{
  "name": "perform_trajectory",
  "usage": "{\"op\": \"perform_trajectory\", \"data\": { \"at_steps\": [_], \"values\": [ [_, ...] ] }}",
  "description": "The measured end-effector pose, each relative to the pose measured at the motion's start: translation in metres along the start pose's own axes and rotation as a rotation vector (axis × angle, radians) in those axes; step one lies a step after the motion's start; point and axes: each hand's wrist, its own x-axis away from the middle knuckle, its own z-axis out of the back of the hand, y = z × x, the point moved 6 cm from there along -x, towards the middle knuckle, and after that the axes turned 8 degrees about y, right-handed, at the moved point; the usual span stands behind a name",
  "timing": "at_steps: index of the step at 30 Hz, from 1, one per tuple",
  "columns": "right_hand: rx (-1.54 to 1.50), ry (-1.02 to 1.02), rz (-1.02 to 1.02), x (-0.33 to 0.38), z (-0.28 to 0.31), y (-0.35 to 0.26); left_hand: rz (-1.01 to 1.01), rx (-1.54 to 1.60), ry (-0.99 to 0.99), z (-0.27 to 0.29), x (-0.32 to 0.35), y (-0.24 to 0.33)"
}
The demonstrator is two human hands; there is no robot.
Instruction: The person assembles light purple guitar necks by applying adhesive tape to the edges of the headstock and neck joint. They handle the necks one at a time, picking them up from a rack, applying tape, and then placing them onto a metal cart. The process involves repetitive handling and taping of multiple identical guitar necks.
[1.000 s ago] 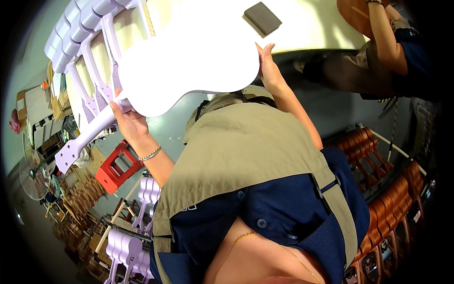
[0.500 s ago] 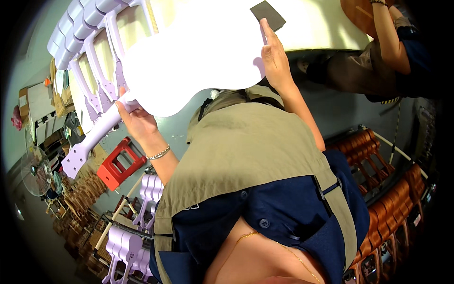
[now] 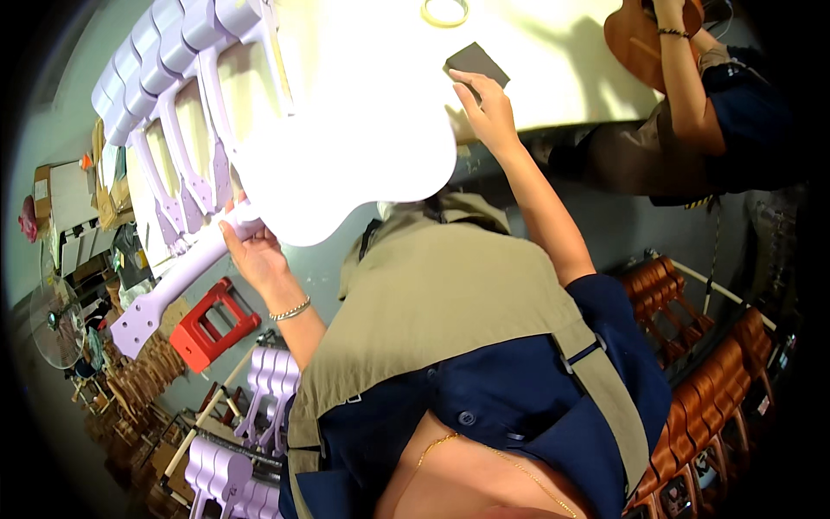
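Observation:
A lilac ukulele-like instrument with no strings lies tilted before me, its body (image 3: pixel 354 173) washed out white by glare. My left hand (image 3: pixel 258 258) is closed round its neck (image 3: pixel 186 272), close to the body; the headstock with peg holes points down to the left. My right hand (image 3: pixel 491 112) is off the body, fingers stretched out and thumb apart. Its fingertips are at the near edge of a dark grey rectangular pad (image 3: pixel 481 62) on the pale table (image 3: pixel 553 56). Whether they touch the pad I cannot tell.
Several lilac instruments (image 3: pixel 164 56) stand in a row at the table's left. A tape roll (image 3: pixel 444 23) lies beyond the pad. Right, a co-worker's arm (image 3: pixel 683 95) reaches to a brown instrument body (image 3: pixel 631 43). A red stool (image 3: pixel 197 342), fan (image 3: pixel 58 320) and racked brown instruments (image 3: pixel 692 415) surround me.
My right hand has left the instrument body's right edge and come to the pad. The body has shifted left and nearer me, with my left hand still on the neck.

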Motion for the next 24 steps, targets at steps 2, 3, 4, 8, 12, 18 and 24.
{"op": "perform_trajectory", "data": {
  "at_steps": [2,3,4,8,12,18,24],
  "values": [
    [0.117,0.064,0.046,-0.038,-0.006,0.013,-0.112,-0.039,-0.021,-0.007,-0.004,0.006],
    [0.206,0.043,0.078,-0.055,-0.015,0.02,-0.166,-0.077,-0.005,-0.009,-0.004,0.01],
    [0.281,0.066,0.128,-0.072,-0.023,0.026,-0.22,-0.118,0.011,-0.013,-0.006,0.015],
    [0.614,0.164,0.291,-0.121,-0.064,0.064,-0.622,-0.152,0.084,-0.04,-0.003,0.037],
    [0.562,-0.06,0.165,-0.146,-0.085,0.066,-0.99,-0.235,0.142,-0.084,0.044,0.069],
    [-0.477,-0.347,0.23,-0.089,-0.052,-0.127,-1.216,-0.578,0.053,-0.097,0.063,0.08],
    [-0.403,-0.211,0.87,-0.037,-0.004,-0.237,-1.06,-0.506,-0.128,-0.124,0.097,0.089]
  ]
}}
